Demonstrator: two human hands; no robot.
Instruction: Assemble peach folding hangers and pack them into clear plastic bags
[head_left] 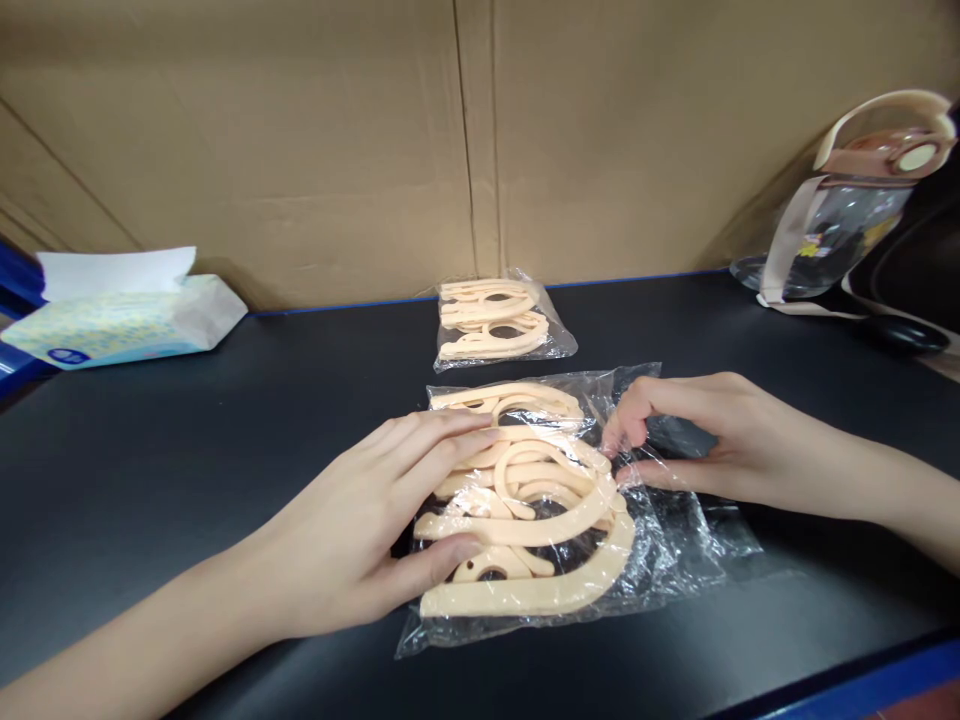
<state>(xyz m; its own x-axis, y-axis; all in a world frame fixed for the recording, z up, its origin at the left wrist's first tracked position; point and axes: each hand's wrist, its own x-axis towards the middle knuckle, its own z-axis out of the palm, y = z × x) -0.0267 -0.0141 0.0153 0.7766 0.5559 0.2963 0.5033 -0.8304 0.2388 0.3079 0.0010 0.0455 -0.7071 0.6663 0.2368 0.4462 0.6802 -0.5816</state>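
Observation:
A clear plastic bag [675, 520] lies flat on the black table, with several cream-coloured curved plastic pieces [555, 510] inside that look like folded hangers. My left hand [375, 515] rests on the left side of this bag, fingers stretched over the pieces and thumb apart from them. At the bag's right side, my right hand [697, 435] has its thumb and bent fingers drawn together on the loose, wrinkled film, close to the curved ends of the pieces. Farther back lies a smaller-looking clear bag [559, 335] with similar cream pieces [491, 320].
A tissue pack [142, 320] with a tissue sticking out stands at the back left. At the back right is a clear drinking bottle [847, 215] with a strap, beside a black object [907, 335]. A cardboard wall [337, 150] closes off the table's [322, 360] far edge.

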